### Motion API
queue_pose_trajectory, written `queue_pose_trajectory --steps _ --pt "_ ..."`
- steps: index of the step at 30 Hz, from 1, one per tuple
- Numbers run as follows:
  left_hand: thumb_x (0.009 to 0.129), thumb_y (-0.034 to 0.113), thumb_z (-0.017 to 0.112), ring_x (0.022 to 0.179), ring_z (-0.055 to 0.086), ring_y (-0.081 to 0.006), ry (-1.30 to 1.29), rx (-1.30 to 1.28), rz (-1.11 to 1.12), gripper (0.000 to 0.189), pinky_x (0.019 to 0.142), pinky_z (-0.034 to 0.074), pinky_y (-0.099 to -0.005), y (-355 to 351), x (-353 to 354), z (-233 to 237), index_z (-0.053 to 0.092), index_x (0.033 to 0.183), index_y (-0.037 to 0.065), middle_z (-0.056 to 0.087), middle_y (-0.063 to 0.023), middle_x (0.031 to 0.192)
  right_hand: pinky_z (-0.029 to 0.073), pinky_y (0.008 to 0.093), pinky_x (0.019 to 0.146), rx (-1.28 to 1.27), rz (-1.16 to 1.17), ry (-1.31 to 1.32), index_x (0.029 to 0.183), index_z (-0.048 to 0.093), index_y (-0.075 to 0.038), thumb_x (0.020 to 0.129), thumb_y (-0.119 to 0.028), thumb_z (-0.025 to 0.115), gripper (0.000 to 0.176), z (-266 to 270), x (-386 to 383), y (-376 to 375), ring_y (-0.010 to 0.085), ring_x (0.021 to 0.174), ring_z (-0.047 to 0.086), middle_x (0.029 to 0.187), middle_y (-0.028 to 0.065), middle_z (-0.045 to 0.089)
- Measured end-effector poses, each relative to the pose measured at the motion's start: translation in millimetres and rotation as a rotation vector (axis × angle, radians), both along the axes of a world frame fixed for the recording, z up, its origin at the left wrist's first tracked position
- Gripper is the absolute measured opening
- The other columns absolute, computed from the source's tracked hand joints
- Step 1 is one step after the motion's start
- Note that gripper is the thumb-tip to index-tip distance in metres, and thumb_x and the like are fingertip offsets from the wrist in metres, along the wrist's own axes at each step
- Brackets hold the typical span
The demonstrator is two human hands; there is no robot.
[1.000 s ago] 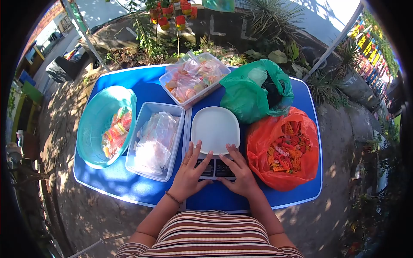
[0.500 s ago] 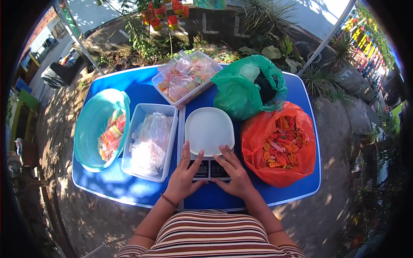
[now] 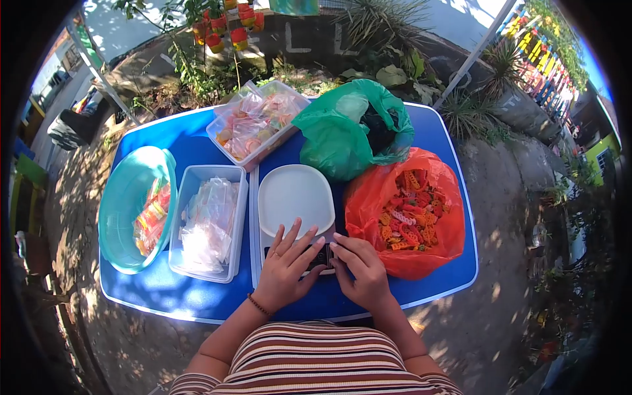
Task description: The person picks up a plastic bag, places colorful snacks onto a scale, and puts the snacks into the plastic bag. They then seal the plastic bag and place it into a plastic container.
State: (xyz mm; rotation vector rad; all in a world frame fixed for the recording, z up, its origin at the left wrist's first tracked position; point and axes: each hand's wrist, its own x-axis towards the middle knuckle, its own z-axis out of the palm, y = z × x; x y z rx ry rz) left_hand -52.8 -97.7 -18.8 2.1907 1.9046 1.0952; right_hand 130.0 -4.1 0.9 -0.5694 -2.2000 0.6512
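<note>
A white kitchen scale with a rounded square plate [image 3: 296, 197] stands at the middle of the blue table. My left hand [image 3: 287, 266] lies with fingers spread over the scale's dark front panel, its fingertips near the plate's lower edge. At the panel's right end is my right hand [image 3: 359, 270], fingers apart and holding nothing. Right of the scale, a red plastic bag [image 3: 359, 214] stands open, full of orange and red wheel-shaped and ladder-shaped pieces [image 3: 411, 220]. To the left, a clear tub [image 3: 241, 224] holds a pile of small transparent bags [image 3: 209, 227].
A turquoise basket [image 3: 122, 210] with colourful packets [image 3: 153, 220] is at the far left. Behind the scale are a container of filled bags [image 3: 253, 122] and a green plastic bag [image 3: 336, 138]. The blue table [image 3: 158, 299] has a white rim.
The view has shifted, so the table things appear further left. My left hand has moved right across the scale's panel, and my right hand has moved to the panel's right end.
</note>
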Motion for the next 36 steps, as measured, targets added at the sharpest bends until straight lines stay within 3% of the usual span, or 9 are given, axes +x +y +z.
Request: queue_pose_trajectory --steps 1,3,5,9,12,21,30,36 --pt "0.080 0.019 0.083 0.139 0.051 -0.0335 -0.042 0.049 -0.024 0.058 0.118 0.034 -0.0545 10 7 8 0.065 0.134 0.010 0.064 -0.0094 0.139 0.055 0.0430 0.092 0.033 -0.050 0.012 0.114 0.071 0.001 0.083 0.004 0.074 0.032 9 6 3 0.0361 0.108 0.068 0.119 0.0169 0.069" --pt "0.079 0.018 0.083 0.135 0.055 -0.0308 -0.068 0.086 -0.127 0.057 0.115 0.040 -0.0519 28 20 14 0.065 0.133 0.010 0.066 -0.0085 0.134 0.057 0.0416 0.085 0.098 -0.150 0.034 0.109 0.071 0.003 0.083 0.005 0.071 0.026 25 23 12 0.0350 0.097 0.069 0.110 0.0167 0.071" --pt "0.080 0.016 0.082 0.132 0.057 -0.0282 -0.063 0.117 -0.226 0.056 0.112 0.045 -0.0488 45 34 19 0.065 0.133 0.011 0.067 -0.0071 0.132 0.056 0.0416 0.085 0.064 -0.313 -0.004 0.108 0.071 0.003 0.085 0.005 0.068 0.023 28 44 24 0.0353 0.097 0.069 0.107 0.0174 0.071" --pt "0.083 0.016 0.079 0.133 0.057 -0.0290 -0.067 0.061 -0.389 0.055 0.115 0.042 -0.0506 67 61 13 0.063 0.135 0.010 0.064 -0.0075 0.136 0.056 0.0426 0.084 0.011 -0.568 -0.143 0.106 0.070 0.004 0.088 0.007 0.061 0.020 26 83 47 0.0371 0.097 0.069 0.102 0.0199 0.070" --pt "0.083 0.018 0.079 0.134 0.056 -0.0296 -0.063 -0.023 -0.426 0.055 0.117 0.038 -0.0518 73 74 6 0.063 0.135 0.010 0.063 -0.0088 0.138 0.056 0.0445 0.082 -0.068 -0.615 -0.184 0.103 0.070 0.004 0.088 0.007 0.059 0.018 26 93 54 0.0393 0.093 0.069 0.100 0.0203 0.071" --pt "0.083 0.020 0.079 0.135 0.055 -0.0296 0.006 -0.092 -0.421 0.053 0.120 0.033 -0.0538 71 78 2 0.064 0.133 0.009 0.063 -0.0098 0.139 0.054 0.0457 0.084 -0.042 -0.670 -0.534 0.098 0.071 -0.003 0.086 -0.004 0.065 0.014 12 84 66 0.0369 0.094 0.066 0.096 0.0169 0.072" --pt "0.083 0.019 0.079 0.135 0.056 -0.0292 -0.002 -0.084 -0.407 0.052 0.120 0.033 -0.0540 62 72 1 0.064 0.132 0.009 0.063 -0.0094 0.139 0.054 0.0458 0.080 -0.060 -0.616 -0.458 0.096 0.071 -0.006 0.083 -0.009 0.070 0.013 23 74 64 0.0353 0.090 0.066 0.093 0.0134 0.070" --pt "0.083 0.019 0.079 0.134 0.057 -0.0287 -0.028 -0.065 -0.411 0.050 0.120 0.035 -0.0537 54 67 4 0.065 0.131 0.009 0.064 -0.0087 0.137 0.054 0.0464 0.081 -0.090 -0.535 -0.488 0.099 0.070 -0.004 0.083 -0.010 0.071 0.017 14 68 69 0.0378 0.092 0.066 0.094 0.0172 0.070"
